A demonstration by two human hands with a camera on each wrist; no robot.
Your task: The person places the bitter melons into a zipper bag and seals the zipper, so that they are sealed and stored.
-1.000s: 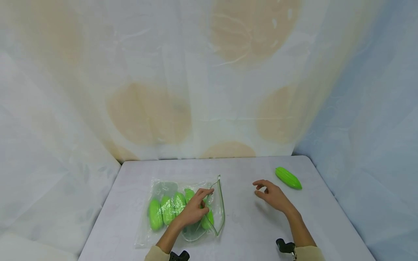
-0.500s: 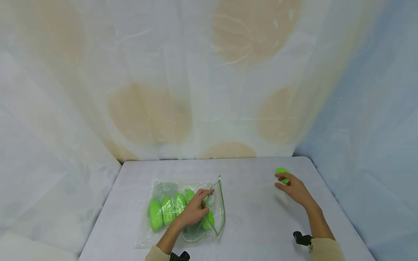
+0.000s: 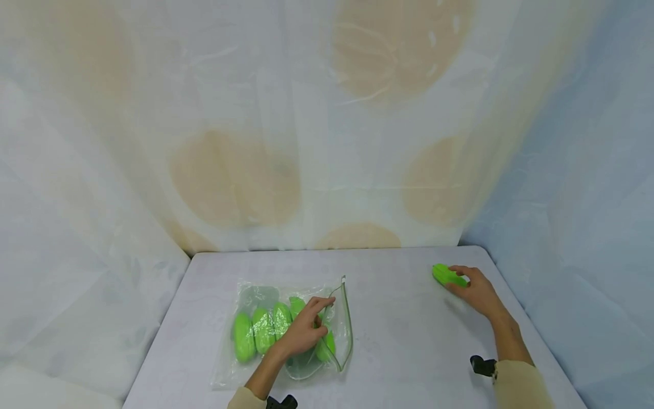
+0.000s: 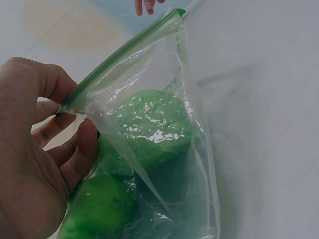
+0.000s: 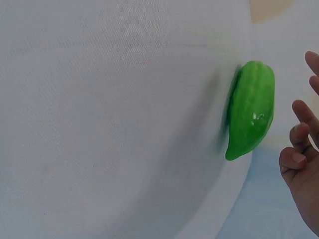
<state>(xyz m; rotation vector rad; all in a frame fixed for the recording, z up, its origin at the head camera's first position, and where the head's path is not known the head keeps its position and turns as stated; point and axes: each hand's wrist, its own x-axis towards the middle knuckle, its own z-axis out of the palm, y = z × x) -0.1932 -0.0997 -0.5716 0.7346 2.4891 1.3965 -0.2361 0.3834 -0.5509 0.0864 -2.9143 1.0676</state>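
A clear zip bag [image 3: 225, 366] with a green zip edge lies on the left of the table, holding several bright green vegetables [image 3: 243, 336]. My left hand [image 3: 300, 332] is at its mouth; up close in the left wrist view, curled fingers hold the zip edge beside a green vegetable [image 4: 152, 129] under the plastic. One loose green, ribbed vegetable with a tapered end, perhaps a bitter melon [image 3: 443, 274], lies at the far right. My right hand [image 3: 476, 292] is right at it. In the right wrist view, loosely bent fingers stand apart from the melon [image 5: 253, 107].
The white-covered table [image 3: 388, 352] has its back edge against a patterned curtain [image 3: 352, 187]. A bluish curtain [image 3: 567, 227] hangs along the right side and a pale one [image 3: 76, 272] on the left. Dark camera mounts [image 3: 482, 365] sit at both wrists.
My right hand has moved to the right and away from me, from the table's middle to the loose melon. The left hand and the bag have stayed in place.
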